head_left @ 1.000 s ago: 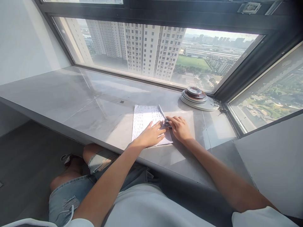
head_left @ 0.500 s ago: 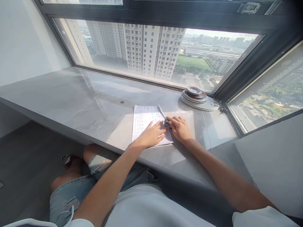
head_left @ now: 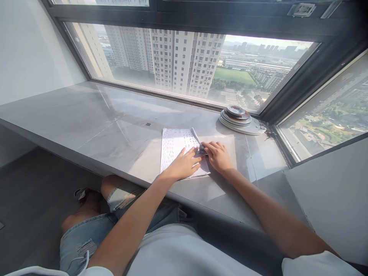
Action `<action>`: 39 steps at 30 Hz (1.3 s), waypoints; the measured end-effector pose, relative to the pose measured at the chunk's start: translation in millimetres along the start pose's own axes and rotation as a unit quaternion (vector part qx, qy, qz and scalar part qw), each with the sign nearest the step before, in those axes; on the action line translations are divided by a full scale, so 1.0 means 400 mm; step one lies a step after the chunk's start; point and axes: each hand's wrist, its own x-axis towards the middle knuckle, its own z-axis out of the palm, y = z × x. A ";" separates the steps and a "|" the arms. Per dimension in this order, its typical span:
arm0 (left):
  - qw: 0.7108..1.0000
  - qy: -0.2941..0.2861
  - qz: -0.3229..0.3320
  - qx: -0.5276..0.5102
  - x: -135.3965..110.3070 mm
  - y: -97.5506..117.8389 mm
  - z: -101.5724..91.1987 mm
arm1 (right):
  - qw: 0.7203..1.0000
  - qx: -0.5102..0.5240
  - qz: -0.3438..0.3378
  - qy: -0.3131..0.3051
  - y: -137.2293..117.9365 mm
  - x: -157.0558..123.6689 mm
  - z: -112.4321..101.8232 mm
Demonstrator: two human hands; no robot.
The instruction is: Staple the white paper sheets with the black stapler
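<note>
A white sheet of paper (head_left: 170, 147) lies on the counter, covered in rows of short dark dashes that look like staples. Its right edge is curled or folded up. My left hand (head_left: 185, 164) rests on the lower part of the sheet, fingers stretched and spread. At the paper's right side, my right hand (head_left: 220, 155) is closed on a small black stapler (head_left: 202, 148), mostly covered by the fingers. The fingertips of my left hand come close to the stapler; whether they touch it I cannot tell.
The grey tiled counter (head_left: 71, 119) runs along a window. Stacked plates and dishes (head_left: 236, 115) stand at the back right, with dry dark twigs (head_left: 270, 133) beside them. Two small dark strips (head_left: 148, 124) lie behind the paper. My knees are under the front edge.
</note>
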 end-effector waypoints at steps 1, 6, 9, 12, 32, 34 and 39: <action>1.000 0.001 0.001 -0.004 0.000 0.000 0.001 | 1.000 -0.006 0.000 -0.001 -0.001 0.000 0.000; 1.000 0.013 0.007 -0.018 0.000 -0.006 0.009 | 0.999 -0.048 -0.015 -0.004 -0.003 -0.001 0.001; 1.000 0.016 0.003 -0.024 0.000 -0.009 0.012 | 0.996 -0.079 -0.041 -0.009 -0.006 -0.001 -0.002; 0.999 0.017 -0.012 -0.037 0.000 -0.013 0.015 | 0.991 -0.115 -0.060 -0.016 -0.013 -0.003 -0.005; 0.999 -0.012 -0.039 0.019 -0.010 -0.019 0.028 | 0.993 -0.027 0.099 0.058 0.113 0.001 -0.018; 0.999 -0.015 -0.040 0.025 -0.009 -0.019 0.029 | 0.992 -0.003 0.120 0.049 0.124 0.001 -0.019; 0.999 -0.007 -0.037 0.027 -0.012 -0.022 0.033 | 0.988 -0.002 0.150 0.034 0.138 -0.008 -0.021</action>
